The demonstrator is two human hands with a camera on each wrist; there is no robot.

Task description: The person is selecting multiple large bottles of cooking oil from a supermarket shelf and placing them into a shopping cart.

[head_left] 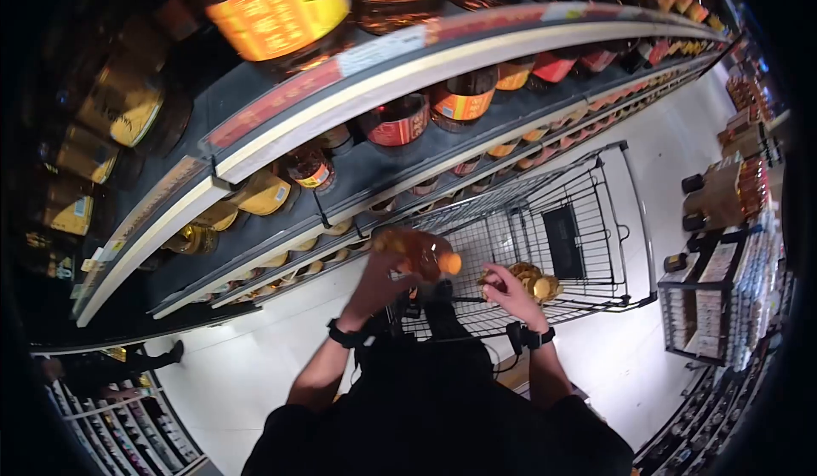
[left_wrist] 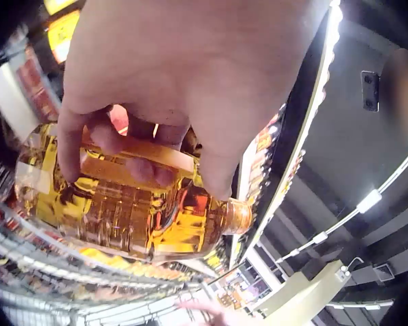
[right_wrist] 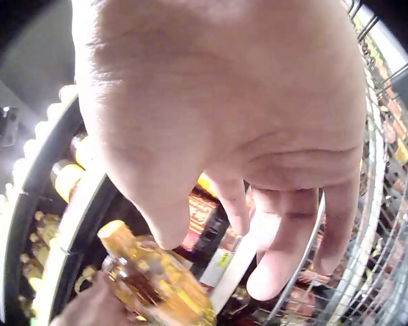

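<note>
left hand [head_left: 379, 282]: fingers and thumb curled round the body of a clear plastic bottle of golden-amber liquid [head_left: 415, 255], gripping it from above; the fingertips show through the liquid in the left wrist view.
bottle, position: held in the air over the near end of a metal wire shopping cart [head_left: 640, 220], in front of the person's chest and just beside the right hand [head_left: 504, 291].
bottle, long axis: roughly level, lying on its side rather than upright.
bottle, pointing: orange cap [head_left: 450, 263] toward the right hand; base toward the shelf side, on the person's left.
right hand: fingers loosely spread and relaxed, gripping nothing; palm down over the cart, near the cap but apart from it.
beside right hand: golden-amber goods [head_left: 539, 285] lying in the cart just beyond the fingers; whether the fingers touch them cannot be told.
wrists: black wrist straps [head_left: 345, 335], one on each.
cart, position: stands on the white floor [head_left: 247, 374], alongside the shelving.
shelving: dark tiered shelves [head_left: 383, 165] with pale edge strips, left of the cart, running away down the aisle.
shelf stock: dark bottles with orange and red labels [head_left: 462, 101], in rows on every tier.
</note>
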